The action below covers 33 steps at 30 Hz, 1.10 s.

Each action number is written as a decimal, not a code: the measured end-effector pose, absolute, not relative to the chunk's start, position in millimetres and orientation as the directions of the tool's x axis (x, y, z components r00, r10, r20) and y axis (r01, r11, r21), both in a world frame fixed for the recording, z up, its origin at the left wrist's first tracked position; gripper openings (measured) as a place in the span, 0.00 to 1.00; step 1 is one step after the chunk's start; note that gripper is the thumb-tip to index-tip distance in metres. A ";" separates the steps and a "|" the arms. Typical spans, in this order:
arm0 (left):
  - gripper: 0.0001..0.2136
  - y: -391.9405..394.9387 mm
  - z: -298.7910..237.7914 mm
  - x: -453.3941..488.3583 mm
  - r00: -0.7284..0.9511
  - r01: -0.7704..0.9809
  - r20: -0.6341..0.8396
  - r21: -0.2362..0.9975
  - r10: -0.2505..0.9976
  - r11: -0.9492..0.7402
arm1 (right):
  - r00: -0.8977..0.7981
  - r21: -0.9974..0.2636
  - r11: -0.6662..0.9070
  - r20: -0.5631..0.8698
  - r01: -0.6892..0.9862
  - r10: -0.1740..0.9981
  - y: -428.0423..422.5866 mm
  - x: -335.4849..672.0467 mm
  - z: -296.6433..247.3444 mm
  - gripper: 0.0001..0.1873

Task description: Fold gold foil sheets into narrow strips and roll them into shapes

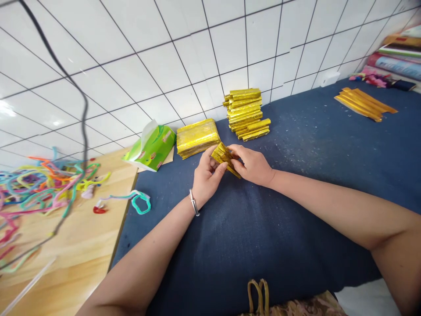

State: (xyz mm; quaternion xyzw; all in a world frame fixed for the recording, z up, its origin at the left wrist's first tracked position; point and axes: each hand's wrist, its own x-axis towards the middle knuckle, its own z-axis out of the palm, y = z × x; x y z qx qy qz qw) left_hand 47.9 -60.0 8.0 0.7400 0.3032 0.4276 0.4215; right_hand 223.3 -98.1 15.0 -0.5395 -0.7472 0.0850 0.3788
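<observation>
Between my two hands is a small piece of gold foil paper [221, 151], creased into narrow folds and tilted above the dark blue cloth [210, 245]. My left hand [208, 173], with a silver bangle at its wrist, pinches the paper's near left side by thumb and fingers. On the far right edge, the fingers of my right hand [251, 166] close on the same paper. Just behind my left hand lies a flat stack of gold foil paper [197, 137]. A taller pile of folded gold strips [245, 109] stands against the wall.
A green tissue packet [161, 142] lies left of the stack. Colourful pipe cleaners [42, 188] tangle on the wooden board [82, 245], with a black cable [83, 114] hanging in front. More gold strips [365, 103] lie far right, near piled packages [396, 63]. A white tiled wall [184, 57] bounds the back.
</observation>
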 end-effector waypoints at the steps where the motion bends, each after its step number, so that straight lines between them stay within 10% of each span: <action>1: 0.26 -60.1 7.7 47.9 0.437 0.092 0.378 0.884 0.816 -0.459 | -0.127 -0.552 0.408 0.477 0.727 0.870 -97.5 223.5 14.5 0.21; 33: 0.15 -56.6 10.0 45.3 0.328 0.010 0.464 0.870 0.823 -0.494 | -0.186 -0.382 0.444 0.551 0.811 0.814 -97.2 228.5 11.2 0.17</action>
